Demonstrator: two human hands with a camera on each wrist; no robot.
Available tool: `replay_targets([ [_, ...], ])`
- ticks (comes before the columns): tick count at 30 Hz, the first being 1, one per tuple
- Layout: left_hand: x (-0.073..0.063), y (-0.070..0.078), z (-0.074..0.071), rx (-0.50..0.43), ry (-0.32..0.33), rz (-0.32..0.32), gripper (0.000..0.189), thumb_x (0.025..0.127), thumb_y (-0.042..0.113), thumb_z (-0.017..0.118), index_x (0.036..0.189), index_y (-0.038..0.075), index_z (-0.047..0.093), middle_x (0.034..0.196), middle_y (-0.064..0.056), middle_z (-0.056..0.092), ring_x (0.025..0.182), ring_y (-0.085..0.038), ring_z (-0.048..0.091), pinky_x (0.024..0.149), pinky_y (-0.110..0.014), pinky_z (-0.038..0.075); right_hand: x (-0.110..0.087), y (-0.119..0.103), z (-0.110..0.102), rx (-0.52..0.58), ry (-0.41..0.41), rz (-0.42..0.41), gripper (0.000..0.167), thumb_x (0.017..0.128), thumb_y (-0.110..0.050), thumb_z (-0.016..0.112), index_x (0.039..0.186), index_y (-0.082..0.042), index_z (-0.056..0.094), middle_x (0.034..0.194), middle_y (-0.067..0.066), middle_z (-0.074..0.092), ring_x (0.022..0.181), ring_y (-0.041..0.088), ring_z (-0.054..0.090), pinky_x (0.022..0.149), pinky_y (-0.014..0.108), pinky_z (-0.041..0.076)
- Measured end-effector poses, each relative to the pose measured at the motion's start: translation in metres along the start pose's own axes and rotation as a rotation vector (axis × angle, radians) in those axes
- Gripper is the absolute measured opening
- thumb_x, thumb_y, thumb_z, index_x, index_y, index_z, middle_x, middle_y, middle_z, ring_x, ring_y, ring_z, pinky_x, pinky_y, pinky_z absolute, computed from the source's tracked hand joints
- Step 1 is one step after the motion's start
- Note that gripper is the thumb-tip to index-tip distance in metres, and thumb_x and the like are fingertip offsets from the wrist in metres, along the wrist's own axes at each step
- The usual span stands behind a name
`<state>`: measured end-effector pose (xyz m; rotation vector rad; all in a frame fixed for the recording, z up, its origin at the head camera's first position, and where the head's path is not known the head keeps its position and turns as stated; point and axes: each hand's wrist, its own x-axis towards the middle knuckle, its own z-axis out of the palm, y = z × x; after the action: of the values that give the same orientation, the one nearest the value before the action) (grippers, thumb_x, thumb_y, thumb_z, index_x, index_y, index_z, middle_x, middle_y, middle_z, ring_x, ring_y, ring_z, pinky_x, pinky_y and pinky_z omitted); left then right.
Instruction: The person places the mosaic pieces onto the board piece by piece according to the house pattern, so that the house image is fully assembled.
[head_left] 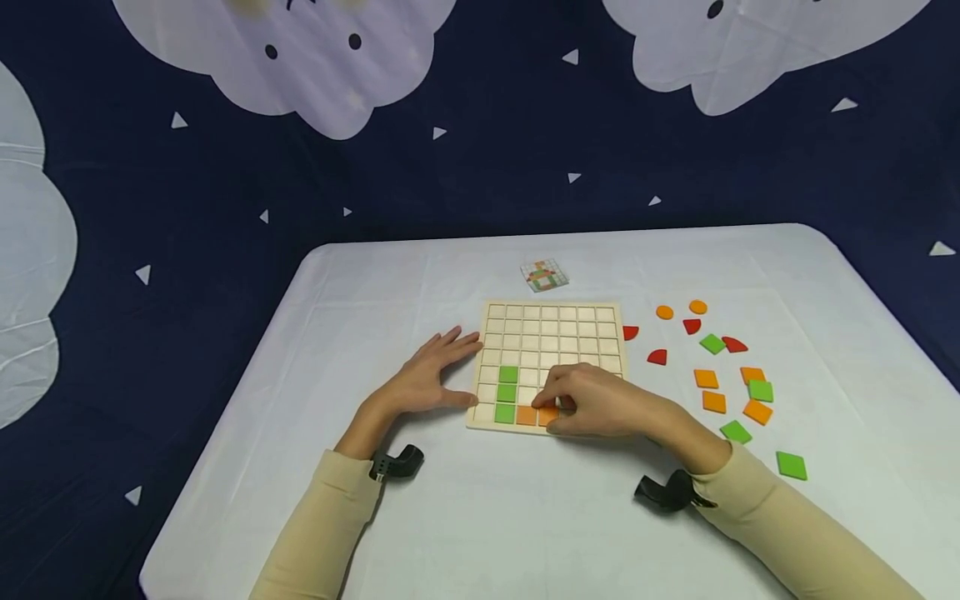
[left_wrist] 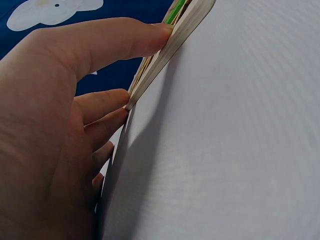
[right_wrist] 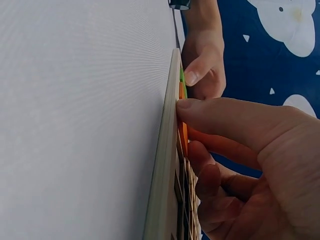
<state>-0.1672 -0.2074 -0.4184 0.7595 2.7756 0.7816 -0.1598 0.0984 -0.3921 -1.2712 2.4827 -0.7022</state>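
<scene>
A wooden grid board (head_left: 558, 325) lies on the table. Three green square tiles (head_left: 507, 393) form a column at its lower left, and an orange square tile (head_left: 527, 415) sits beside the lowest one. My right hand (head_left: 603, 402) pinches another orange square tile (head_left: 548, 413) at the board's near row; thumb and index finger are around it in the right wrist view, where the orange (right_wrist: 183, 131) shows partly. With fingers spread, my left hand (head_left: 423, 375) touches the board's left edge. The left wrist view shows its thumb on the wooden rim (left_wrist: 159, 62).
Right of the board lie loose red quarter-circle tiles (head_left: 657, 357), orange discs (head_left: 664, 312), orange squares (head_left: 714, 402) and green squares (head_left: 791, 466). Behind the board is a small pattern card (head_left: 544, 275). White cloth (head_left: 480, 517) covers the table.
</scene>
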Motion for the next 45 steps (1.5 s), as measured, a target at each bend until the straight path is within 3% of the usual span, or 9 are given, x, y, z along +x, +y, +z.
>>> replay_targets([
  [16,-0.001,0.000,0.005,0.015,-0.015,0.008,0.086,0.076,0.048,0.074,0.148,0.018,0.039,0.155,0.008,0.028,0.145,-0.017,0.009,0.117,-0.035,0.002,-0.012,0.009,-0.007,-0.003,0.029,-0.003,0.030,0.081,-0.031,0.075,0.108,-0.020,0.074,0.089,-0.012,0.059,0.072,0.007,0.054,0.065,0.024,0.045],
  [20,0.000,0.001,0.004,0.014,-0.011,0.016,0.086,0.075,0.047,0.074,0.148,0.017,0.040,0.155,0.006,0.028,0.145,-0.018,0.010,0.117,-0.034,0.002,-0.024,0.022,-0.015,-0.002,0.055,0.014,0.029,0.081,-0.029,0.075,0.109,-0.020,0.074,0.092,-0.012,0.059,0.074,0.007,0.054,0.065,0.023,0.046],
  [25,0.000,0.001,0.003,0.008,-0.015,0.017,0.086,0.075,0.047,0.074,0.148,0.017,0.040,0.155,0.006,0.028,0.145,-0.017,0.009,0.117,-0.034,0.002,-0.048,0.041,-0.025,0.037,0.079,0.093,0.030,0.081,-0.029,0.077,0.110,-0.025,0.072,0.096,-0.015,0.061,0.076,0.006,0.054,0.065,0.023,0.048],
  [31,0.000,0.000,0.003,0.009,-0.006,0.017,0.086,0.075,0.048,0.074,0.148,0.016,0.040,0.154,0.007,0.028,0.145,-0.018,0.010,0.117,-0.035,0.002,-0.078,0.058,-0.031,0.042,0.050,0.153,0.030,0.081,-0.030,0.078,0.110,-0.030,0.071,0.092,-0.016,0.060,0.076,0.008,0.053,0.064,0.022,0.046],
  [38,-0.001,0.000,0.000,0.009,-0.006,0.014,0.086,0.076,0.047,0.074,0.148,0.016,0.040,0.155,0.007,0.028,0.145,-0.018,0.010,0.117,-0.036,0.002,-0.099,0.058,-0.027,0.089,0.027,0.185,0.043,0.077,-0.043,0.079,0.115,-0.031,0.063,0.091,-0.013,0.058,0.078,0.008,0.052,0.065,0.022,0.046],
  [45,0.000,0.000,0.000,0.011,0.002,0.026,0.085,0.076,0.046,0.074,0.148,0.015,0.040,0.155,0.006,0.028,0.145,-0.020,0.011,0.117,-0.037,0.003,-0.106,0.053,-0.024,0.112,0.026,0.157,0.038,0.073,-0.032,0.084,0.100,-0.028,0.058,0.084,-0.011,0.056,0.072,0.008,0.053,0.062,0.020,0.045],
])
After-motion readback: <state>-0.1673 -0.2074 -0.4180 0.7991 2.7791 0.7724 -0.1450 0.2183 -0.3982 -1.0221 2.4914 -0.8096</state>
